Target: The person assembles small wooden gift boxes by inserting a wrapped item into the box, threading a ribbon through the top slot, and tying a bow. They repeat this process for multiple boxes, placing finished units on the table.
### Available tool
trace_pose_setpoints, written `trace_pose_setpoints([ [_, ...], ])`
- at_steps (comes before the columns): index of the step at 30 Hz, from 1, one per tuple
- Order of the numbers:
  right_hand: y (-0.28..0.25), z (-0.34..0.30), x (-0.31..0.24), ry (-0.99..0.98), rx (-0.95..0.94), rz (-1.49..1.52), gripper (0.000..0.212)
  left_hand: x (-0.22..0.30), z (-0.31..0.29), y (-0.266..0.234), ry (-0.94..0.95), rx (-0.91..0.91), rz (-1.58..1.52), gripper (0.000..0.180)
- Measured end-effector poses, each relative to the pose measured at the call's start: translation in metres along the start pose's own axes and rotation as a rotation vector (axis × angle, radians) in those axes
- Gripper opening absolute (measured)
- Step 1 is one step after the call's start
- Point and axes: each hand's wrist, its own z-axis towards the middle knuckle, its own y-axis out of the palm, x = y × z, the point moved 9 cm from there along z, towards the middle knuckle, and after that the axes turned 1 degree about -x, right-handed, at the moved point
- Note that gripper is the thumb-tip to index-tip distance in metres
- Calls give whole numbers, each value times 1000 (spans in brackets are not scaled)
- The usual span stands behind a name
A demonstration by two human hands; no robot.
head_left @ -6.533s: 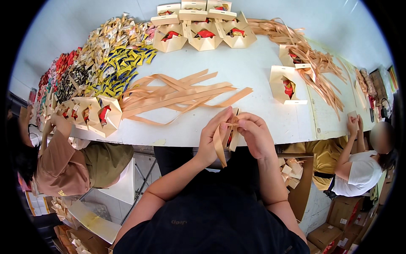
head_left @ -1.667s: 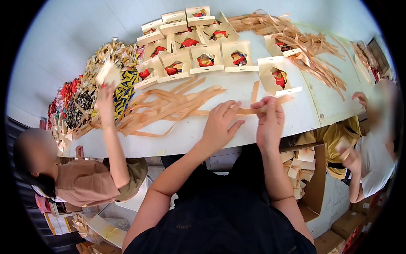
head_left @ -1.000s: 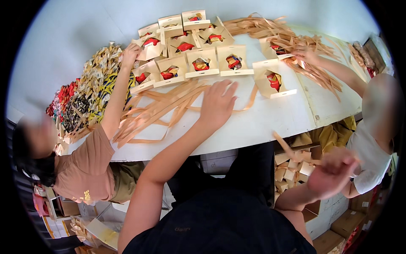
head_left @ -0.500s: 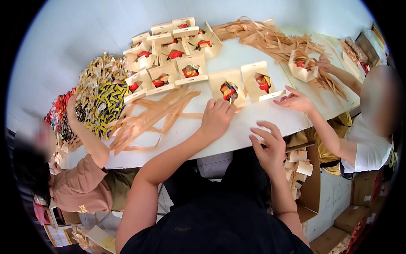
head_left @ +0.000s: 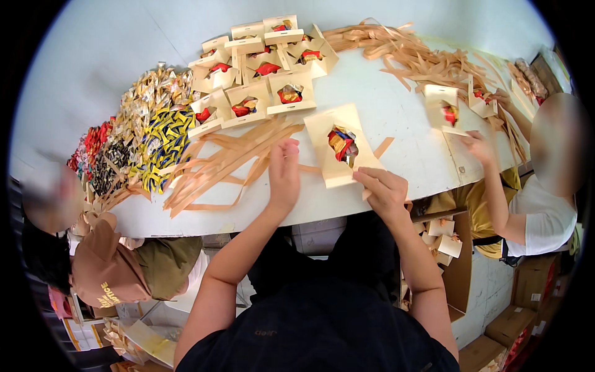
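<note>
A cream cardboard box (head_left: 322, 127) stands on the table before me, its lid panel raised. Wrapped candies (head_left: 343, 146) in red, gold and blue show through its cut-out window. At the box's near right corner, my right hand (head_left: 385, 191) is closed, thumb and fingers pinching the edge. My left hand (head_left: 284, 180) is raised just left of the box, not touching it, fingers stretched upward and holding nothing. A peach ribbon (head_left: 384, 147) sticks out from behind the box on the right; its path under the box is hidden.
Loose peach ribbons (head_left: 229, 164) lie to the left, by heaps of wrapped candies (head_left: 162, 142). Several filled boxes (head_left: 289, 94) stand at the back. A person's hand (head_left: 480, 147) on the right is at another box (head_left: 441, 99). An open carton (head_left: 458, 273) stands below the table edge.
My left hand has left the box and moved left. My right hand has taken its near corner. The neighbouring box has moved right to the co-worker. The left co-worker's arm has drawn back.
</note>
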Motion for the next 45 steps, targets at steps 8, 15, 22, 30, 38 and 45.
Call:
trace_pose_setpoints([
  [8, -12, -11, -61, -104, -293, 184, 43, -17, -9, -13, -407, -463, -391, 48],
  [15, 13, -14, -75, -48, -321, 197, 43, 21, -39, -11, -10, -453, 65, 27],
  [22, 40, -6, -67, 107, -313, 262, 36, 21, -55, -9, -66, -455, -15, 25],
  [30, 44, 2, -67, 234, -304, 316, 34, 22, -49, -10, -23, -502, 40, 10],
  [38, 54, -5, -57, 503, -250, 409, 25, -9, -59, -13, -234, -625, -424, 27],
  [45, 44, -1, -45, 650, -199, 317, 35, 14, -84, -7, 78, -345, 52, 35],
])
